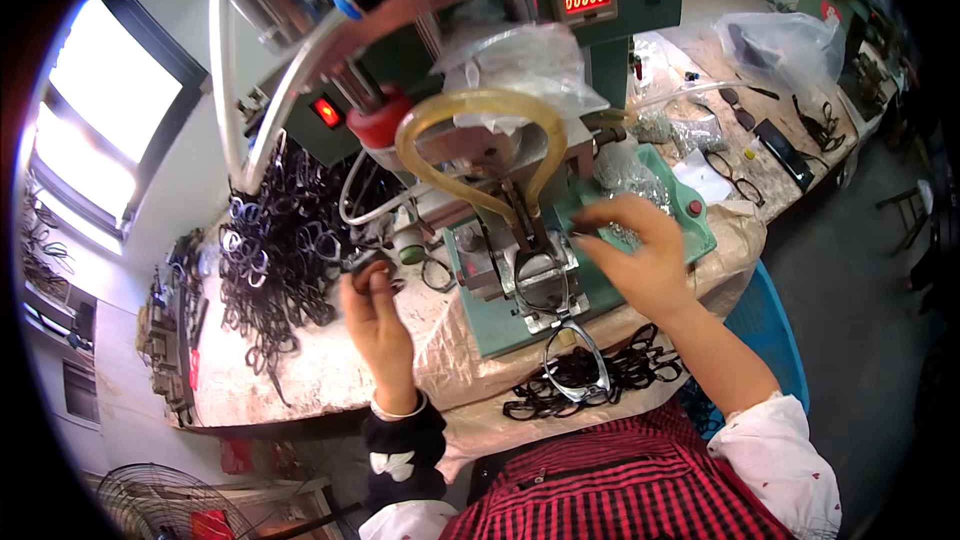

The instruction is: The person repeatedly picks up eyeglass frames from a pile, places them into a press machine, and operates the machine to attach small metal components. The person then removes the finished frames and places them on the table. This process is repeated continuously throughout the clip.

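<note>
A grey eyeglass frame (577,365) sits at the front of a green bench machine (500,338). One of its rims lies in the metal fixture (545,322) under a dark pronged tip, and the other hangs over the front edge. To the right of the fixture is my right hand (640,255), thumb and forefinger curled together at a tiny dark thing too small to name. My left hand (380,330) is raised left of the machine, its fingertips pinched near something dark and blurred. A loose dark frame (437,274) lies between this hand and the machine.
A big heap of dark eyeglass frames (285,250) covers the bench's left; more dark frames (640,360) lie by my lap. Bags of small metal parts (630,180) rest in a green tray (697,235). A yellow tube (480,100) loops above the fixture. A blue basket (770,330) stands lower right.
</note>
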The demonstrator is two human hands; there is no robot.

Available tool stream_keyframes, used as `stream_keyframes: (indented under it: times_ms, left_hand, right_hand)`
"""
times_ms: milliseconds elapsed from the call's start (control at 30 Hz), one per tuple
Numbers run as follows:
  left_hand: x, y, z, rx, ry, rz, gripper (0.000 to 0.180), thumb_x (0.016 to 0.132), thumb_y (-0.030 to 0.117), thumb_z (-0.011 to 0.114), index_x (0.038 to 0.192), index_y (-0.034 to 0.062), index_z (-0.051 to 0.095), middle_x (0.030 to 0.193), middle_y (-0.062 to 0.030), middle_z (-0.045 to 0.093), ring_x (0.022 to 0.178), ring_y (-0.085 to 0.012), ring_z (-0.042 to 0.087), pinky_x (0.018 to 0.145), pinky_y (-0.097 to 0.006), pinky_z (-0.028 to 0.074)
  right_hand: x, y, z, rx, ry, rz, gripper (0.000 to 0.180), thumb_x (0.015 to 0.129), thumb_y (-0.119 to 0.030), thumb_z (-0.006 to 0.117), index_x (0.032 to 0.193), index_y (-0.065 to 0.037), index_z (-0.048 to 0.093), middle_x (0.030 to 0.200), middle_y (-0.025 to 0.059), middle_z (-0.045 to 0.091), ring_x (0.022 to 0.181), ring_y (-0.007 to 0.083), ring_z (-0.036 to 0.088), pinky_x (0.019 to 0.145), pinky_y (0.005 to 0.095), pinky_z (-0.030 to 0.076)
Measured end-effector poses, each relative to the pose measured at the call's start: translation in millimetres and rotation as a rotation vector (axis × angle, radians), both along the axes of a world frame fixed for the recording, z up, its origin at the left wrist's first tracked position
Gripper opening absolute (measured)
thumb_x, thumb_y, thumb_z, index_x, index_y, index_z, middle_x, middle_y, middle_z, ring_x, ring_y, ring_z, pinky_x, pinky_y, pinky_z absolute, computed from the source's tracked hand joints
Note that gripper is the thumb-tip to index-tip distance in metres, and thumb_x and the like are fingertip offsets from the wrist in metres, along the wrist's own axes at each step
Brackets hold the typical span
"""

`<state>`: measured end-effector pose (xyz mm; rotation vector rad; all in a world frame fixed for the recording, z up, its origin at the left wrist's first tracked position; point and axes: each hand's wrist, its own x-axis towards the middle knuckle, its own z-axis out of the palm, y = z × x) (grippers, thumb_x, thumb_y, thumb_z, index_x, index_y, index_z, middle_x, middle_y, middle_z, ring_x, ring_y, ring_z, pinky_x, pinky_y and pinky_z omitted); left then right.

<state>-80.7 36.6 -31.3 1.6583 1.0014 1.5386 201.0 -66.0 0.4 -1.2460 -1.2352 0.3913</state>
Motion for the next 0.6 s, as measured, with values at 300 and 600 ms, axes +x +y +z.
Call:
stream_keyframes:
  times_ms: [300,600]
  left_hand:
    - [-3.4,-31.9,-39.5,-0.268,-0.276,-0.046,0.017,0.102,0.012,0.058,0.113,-0.0007,0.059,0.105,-0.0157,0.068,0.091,-0.0224,0.07,0.078,-0.033,0.058]
    - [42.0,-30.6,69.6,0.468,-0.207,-0.289,0.013,0.103,0.007,0.052,0.115,0.0028,0.055,0.112,-0.0157,0.063,0.1,-0.0259,0.066,0.086,-0.041,0.057]
  right_hand:
    - [-24.0,21.3,-3.1,-0.041,0.446,0.08,0.042,0.081,0.002,0.07,0.12,0.005,0.057,0.09,0.0045,0.066,0.088,0.0099,0.061,0.083,0.0246,0.048]
    - [-38.0,17.9,6.6,-0.069,0.573,0.155,0.052,0.082,0.001,0.072,0.13,0.005,0.052,0.094,0.0043,0.066,0.091,0.0092,0.061,0.085,0.0239,0.048]
